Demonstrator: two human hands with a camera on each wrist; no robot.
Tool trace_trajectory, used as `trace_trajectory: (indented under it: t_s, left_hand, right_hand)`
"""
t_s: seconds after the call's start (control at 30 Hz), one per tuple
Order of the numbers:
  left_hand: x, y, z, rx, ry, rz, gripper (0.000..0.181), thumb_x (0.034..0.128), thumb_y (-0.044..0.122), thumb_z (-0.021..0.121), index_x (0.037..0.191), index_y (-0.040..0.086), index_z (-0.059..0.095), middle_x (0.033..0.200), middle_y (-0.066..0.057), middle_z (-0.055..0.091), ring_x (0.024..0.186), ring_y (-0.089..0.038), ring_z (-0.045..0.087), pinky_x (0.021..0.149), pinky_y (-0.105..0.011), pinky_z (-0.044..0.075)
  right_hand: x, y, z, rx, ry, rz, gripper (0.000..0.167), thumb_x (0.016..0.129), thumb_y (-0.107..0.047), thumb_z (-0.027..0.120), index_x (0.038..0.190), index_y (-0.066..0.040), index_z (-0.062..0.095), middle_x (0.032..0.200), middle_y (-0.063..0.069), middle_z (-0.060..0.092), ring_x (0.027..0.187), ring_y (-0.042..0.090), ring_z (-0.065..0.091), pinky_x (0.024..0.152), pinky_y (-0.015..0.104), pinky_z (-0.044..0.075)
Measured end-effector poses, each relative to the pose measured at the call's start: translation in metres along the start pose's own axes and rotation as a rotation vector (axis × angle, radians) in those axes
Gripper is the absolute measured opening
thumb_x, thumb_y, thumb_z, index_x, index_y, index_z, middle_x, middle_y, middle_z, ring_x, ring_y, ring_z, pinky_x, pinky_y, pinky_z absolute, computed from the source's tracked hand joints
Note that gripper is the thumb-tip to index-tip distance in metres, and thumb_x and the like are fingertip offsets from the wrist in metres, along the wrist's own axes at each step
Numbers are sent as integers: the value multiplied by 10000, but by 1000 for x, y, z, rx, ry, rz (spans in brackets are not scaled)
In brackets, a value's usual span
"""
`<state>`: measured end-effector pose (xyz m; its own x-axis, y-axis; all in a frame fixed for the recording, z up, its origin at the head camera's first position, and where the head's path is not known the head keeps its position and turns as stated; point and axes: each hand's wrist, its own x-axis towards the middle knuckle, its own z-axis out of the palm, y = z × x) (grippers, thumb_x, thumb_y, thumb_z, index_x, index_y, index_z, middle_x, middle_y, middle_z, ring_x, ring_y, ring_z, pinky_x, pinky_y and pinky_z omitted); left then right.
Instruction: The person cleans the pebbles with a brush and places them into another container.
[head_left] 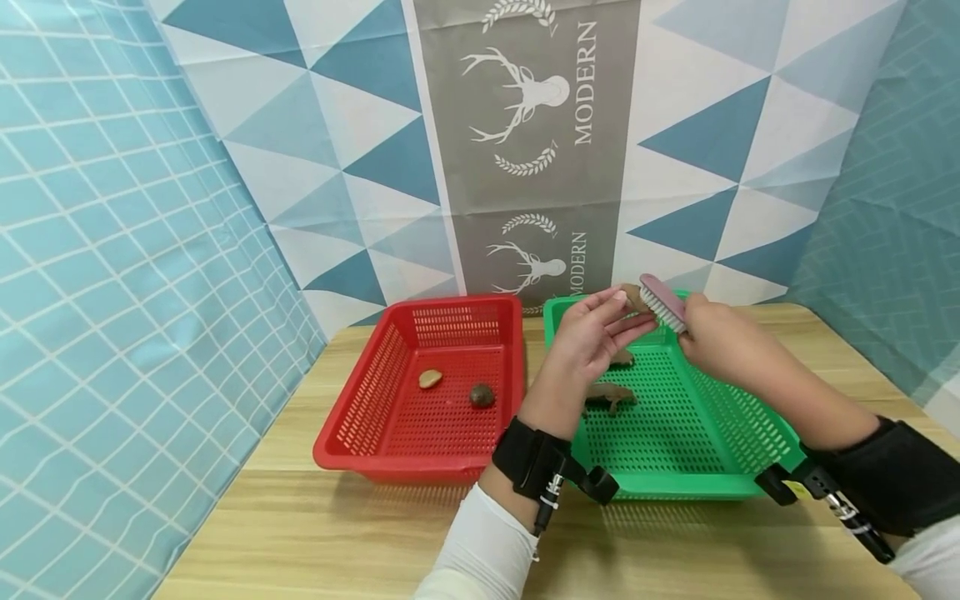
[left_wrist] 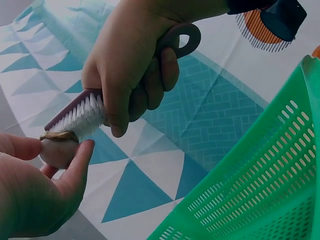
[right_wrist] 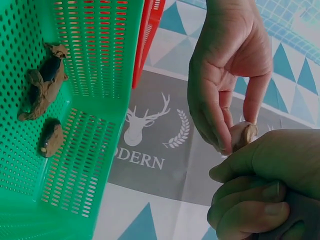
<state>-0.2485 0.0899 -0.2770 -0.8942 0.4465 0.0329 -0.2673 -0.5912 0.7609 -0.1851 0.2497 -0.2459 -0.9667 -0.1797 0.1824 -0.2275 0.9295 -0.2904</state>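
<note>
Over the green basket (head_left: 675, 485), the left hand (head_left: 588, 337) pinches a small pale stone (left_wrist: 59, 154) between thumb and fingertips. Brown, mud-like matter coats the stone's upper edge. The right hand (head_left: 711, 337) grips a scrubbing brush (head_left: 662, 297) with a purple-pink back, white bristles and a looped handle. Its bristles (left_wrist: 82, 117) touch or nearly touch the brown-coated edge in the left wrist view. From the right wrist, the stone (right_wrist: 242, 135) shows partly behind the right hand, and the bristles are hidden.
Brown-caked dark lumps (right_wrist: 46, 90) lie in the green basket. To its left stands a red basket (head_left: 408, 461) holding a smooth beige stone (head_left: 430, 379) and a round dark brown stone (head_left: 482, 396). Both baskets sit on a wood-grain table (head_left: 262, 508), before a patterned cloth backdrop (head_left: 540, 183).
</note>
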Motion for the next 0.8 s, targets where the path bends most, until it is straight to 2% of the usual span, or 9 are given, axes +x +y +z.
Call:
trace_trajectory:
  t_s: [0.17, 0.33, 0.43, 0.57, 0.7, 0.8]
  left_hand:
    - [-1, 4, -3, 85, -8, -19, 287, 1001, 18, 523, 1282, -4, 575, 1090, -151, 642, 1179, -458, 549, 944, -460, 488]
    - [1, 13, -4, 245, 29, -23, 352, 984, -9, 538, 1336, 7, 550, 1120, -139, 626, 1135, -414, 595, 903, -401, 529]
    - [6, 18, -5, 367, 64, 10, 365, 970, -19, 562, 1334, -26, 550, 1098, -112, 613, 1111, -361, 620, 883, -361, 541]
    - [10, 23, -8, 517, 95, 60, 339, 934, -13, 630, 1271, -49, 607, 1032, -85, 629, 1046, -274, 662, 850, -327, 554]
    - [11, 23, -8, 622, 81, 84, 280, 881, -2, 706, 1160, -7, 688, 956, -53, 672, 902, -198, 700, 809, -312, 567]
    - [10, 20, -5, 658, 59, 70, 209, 857, 9, 734, 1065, 18, 719, 911, -40, 688, 811, -171, 709, 772, -304, 575]
  right_hand:
    - [5, 0, 3, 36, -17, 1, 259, 936, 21, 438, 1060, 247, 405, 699, 160, 488, 528, 220, 451, 466, 341, 400]
    - [6, 1, 7, 127, -57, 5, 258, 950, 1, 423, 1062, 233, 415, 679, 128, 454, 507, 186, 407, 456, 322, 371]
    - [5, 0, 12, 251, -116, 27, 272, 973, -28, 412, 1102, 212, 423, 664, 93, 432, 484, 150, 374, 431, 294, 357]
    - [1, 1, 17, 471, -238, 106, 385, 1003, -76, 413, 1266, 197, 347, 608, 36, 393, 433, 110, 337, 390, 270, 349]
    - [0, 3, 19, 657, -303, 173, 489, 1022, -100, 395, 1380, 187, 228, 543, 3, 362, 390, 94, 306, 377, 271, 331]
    - [3, 4, 18, 726, -307, 195, 505, 1032, -106, 373, 1397, 191, 190, 540, -3, 358, 393, 90, 295, 382, 274, 322]
